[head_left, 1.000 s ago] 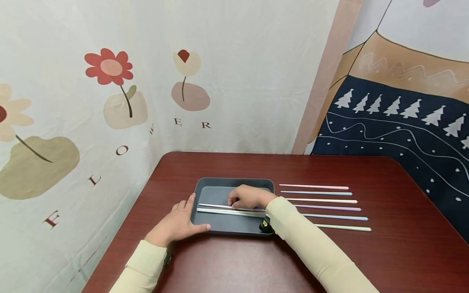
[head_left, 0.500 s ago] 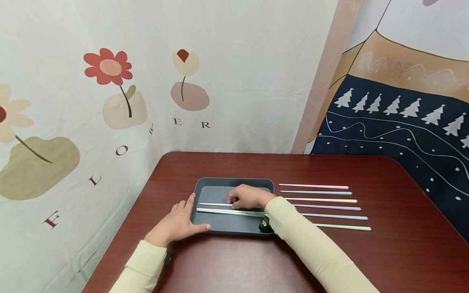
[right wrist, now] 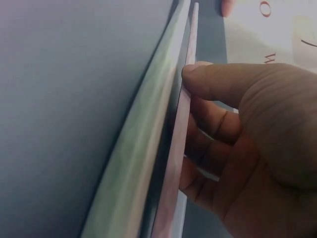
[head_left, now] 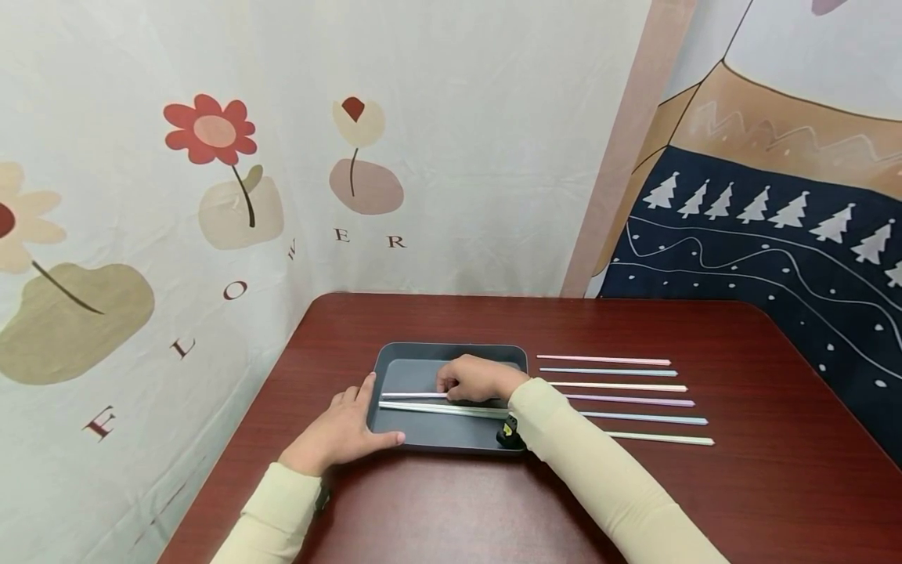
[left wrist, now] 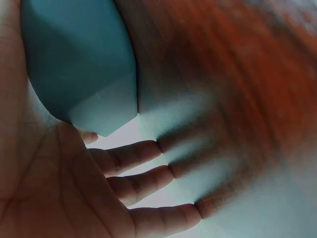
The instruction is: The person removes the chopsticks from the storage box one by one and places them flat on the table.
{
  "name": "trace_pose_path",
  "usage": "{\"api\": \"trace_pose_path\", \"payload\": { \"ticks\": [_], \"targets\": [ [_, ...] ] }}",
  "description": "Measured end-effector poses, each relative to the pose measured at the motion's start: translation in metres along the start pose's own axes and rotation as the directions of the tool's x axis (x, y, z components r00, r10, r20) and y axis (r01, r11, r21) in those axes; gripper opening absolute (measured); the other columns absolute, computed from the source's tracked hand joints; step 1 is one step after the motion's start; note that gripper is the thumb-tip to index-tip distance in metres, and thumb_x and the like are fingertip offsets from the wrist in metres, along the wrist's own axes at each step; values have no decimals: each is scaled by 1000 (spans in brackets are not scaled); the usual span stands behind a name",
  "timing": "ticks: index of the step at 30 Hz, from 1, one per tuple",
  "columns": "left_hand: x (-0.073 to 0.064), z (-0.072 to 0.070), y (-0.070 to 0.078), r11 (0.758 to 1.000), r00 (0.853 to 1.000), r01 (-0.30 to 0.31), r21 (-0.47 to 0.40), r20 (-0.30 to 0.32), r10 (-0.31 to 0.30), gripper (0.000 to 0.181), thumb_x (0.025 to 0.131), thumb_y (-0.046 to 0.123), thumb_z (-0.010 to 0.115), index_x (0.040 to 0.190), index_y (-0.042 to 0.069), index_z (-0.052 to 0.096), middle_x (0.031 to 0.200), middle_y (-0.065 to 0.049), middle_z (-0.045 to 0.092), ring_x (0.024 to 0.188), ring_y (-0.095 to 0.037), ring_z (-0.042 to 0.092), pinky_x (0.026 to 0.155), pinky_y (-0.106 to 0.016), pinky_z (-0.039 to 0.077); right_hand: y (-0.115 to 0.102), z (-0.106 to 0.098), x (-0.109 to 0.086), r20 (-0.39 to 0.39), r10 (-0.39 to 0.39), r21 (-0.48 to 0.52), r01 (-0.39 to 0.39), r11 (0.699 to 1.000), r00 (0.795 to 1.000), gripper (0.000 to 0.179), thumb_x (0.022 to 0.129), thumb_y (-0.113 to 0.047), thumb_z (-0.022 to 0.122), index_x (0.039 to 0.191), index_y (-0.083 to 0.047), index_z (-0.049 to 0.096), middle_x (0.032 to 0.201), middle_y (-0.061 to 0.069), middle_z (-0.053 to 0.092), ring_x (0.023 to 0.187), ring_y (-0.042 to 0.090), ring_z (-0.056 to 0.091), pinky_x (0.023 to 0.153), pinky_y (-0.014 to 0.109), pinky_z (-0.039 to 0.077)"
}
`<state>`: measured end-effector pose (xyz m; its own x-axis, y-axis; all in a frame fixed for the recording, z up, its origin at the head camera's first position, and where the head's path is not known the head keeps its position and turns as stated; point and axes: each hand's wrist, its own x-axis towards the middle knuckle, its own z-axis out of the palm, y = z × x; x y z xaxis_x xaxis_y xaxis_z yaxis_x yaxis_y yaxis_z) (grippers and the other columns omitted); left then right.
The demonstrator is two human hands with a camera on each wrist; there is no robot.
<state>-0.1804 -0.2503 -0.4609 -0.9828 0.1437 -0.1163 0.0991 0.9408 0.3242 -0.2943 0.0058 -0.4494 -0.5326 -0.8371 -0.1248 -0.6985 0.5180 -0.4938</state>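
Observation:
My right hand (head_left: 479,378) is over the grey tray (head_left: 416,372), its thumb and fingers pinching a pale pinkish chopstick (right wrist: 173,173). A pale sliver along its far side may be a second chopstick; I cannot tell. Close beside it, pale green and cream chopsticks (right wrist: 133,158) lie together lengthwise in the tray. My left hand (head_left: 341,431) rests against the tray's left end, fingers extended along the outside and thumb at the front left corner. In the left wrist view the tray's outer wall (left wrist: 84,54) sits between thumb and fingers. My right forearm hides the tray's right end.
Right of the tray, several chopsticks lie apart in a rough row on the red-brown table (head_left: 451,509), from a pink chopstick (head_left: 606,359) at the back to a pale green chopstick (head_left: 662,438) in front. A printed curtain (head_left: 479,157) hangs behind the table.
Both hands stay almost still. The left end of the pinched chopstick has shifted slightly toward the front of the tray and looks a little thicker.

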Motion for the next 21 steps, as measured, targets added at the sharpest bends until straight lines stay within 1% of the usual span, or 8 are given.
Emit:
{"api": "trace_pose_path", "payload": {
  "ticks": [6,15,21],
  "targets": [
    [0,0,0,1000,1000,1,1,1,-1,130,70,80,66,157,-1,17,137,-25,46,128,-43,42,95,-53,45,0,-3,-1,-5,-12,6,12,1000,1000,12,97,-8,63,100,-18,69,83,-9,60,76,8,53,72,28,46],
    [1,1,0,1000,1000,-4,8,-5,4,130,69,81,66,157,-2,17,137,-25,47,127,-42,43,95,-52,46,-1,-8,-3,-26,-54,24,55,998,998,13,96,-5,63,101,-14,71,86,-9,61,77,8,54,71,27,46],
    [0,1,-1,1000,1000,-10,10,-10,10,130,69,81,66,156,-2,17,136,-25,47,126,-43,43,95,-52,46,-6,-14,-6,-32,-48,41,49,998,998,13,97,-6,62,102,-14,71,85,-9,61,75,9,53,68,27,46]
  ]
}}
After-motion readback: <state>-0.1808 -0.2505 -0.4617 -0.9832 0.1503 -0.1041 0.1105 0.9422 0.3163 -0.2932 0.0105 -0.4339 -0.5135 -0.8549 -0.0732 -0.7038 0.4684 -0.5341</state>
